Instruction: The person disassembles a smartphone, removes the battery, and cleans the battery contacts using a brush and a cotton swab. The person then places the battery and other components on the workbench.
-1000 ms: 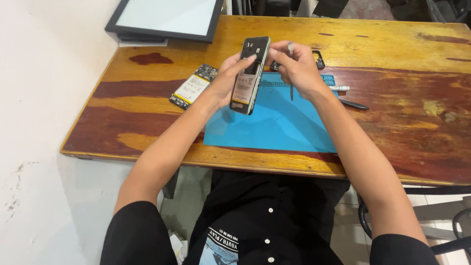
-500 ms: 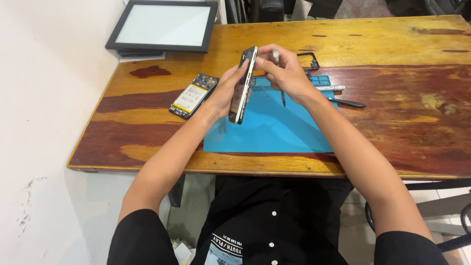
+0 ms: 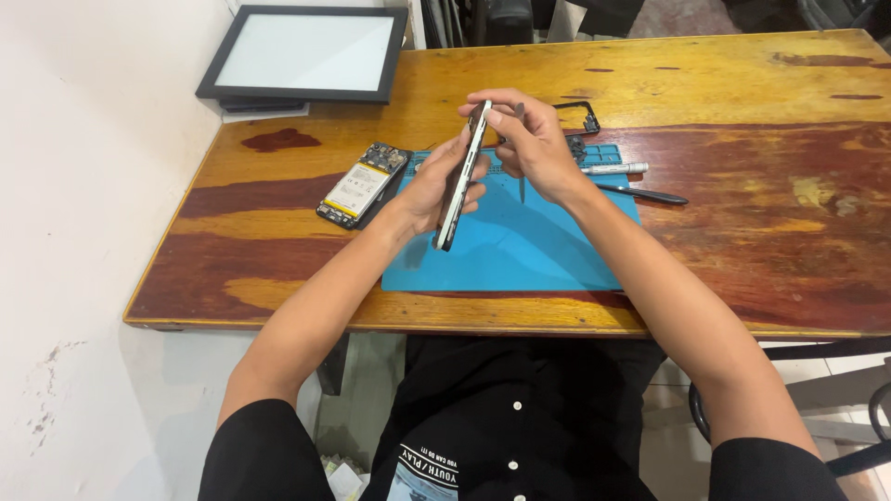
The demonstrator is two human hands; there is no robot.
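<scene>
Gripped edge-on above the blue work mat point(image 3: 520, 250), a slim phone point(image 3: 461, 176) is held up by both hands. It's cradled from behind by the left hand point(image 3: 432, 190), fingers wrapped around its lower half, so that hand is clamped on the phone. The upper end is pinched by the right hand point(image 3: 534, 144), thumb and fingertips closed on the top corner, and a thin dark tool point(image 3: 522, 176) is also tucked in that hand, pointing down toward the mat. Only the narrow silver side of the phone is shown to the camera, tilted a bit, top leaning away.

On the wooden table point(image 3: 761, 213), left of the mat, an opened phone body point(image 3: 364, 184) is laid flat, with a pale yellow-white rectangular battery label facing up and dark circuit bits at its far end. A black-framed panel with a white face point(image 3: 306, 51) is set at the far left corner, on top of some papers. Just behind the hands, a small black frame piece point(image 3: 580, 116) is seen lying on the wood. Right of the mat, a silver pen-shaped tool point(image 3: 614, 169) and a dark thin tool point(image 3: 645, 194) are lined up close together, the mat's edge being touched by both.
</scene>
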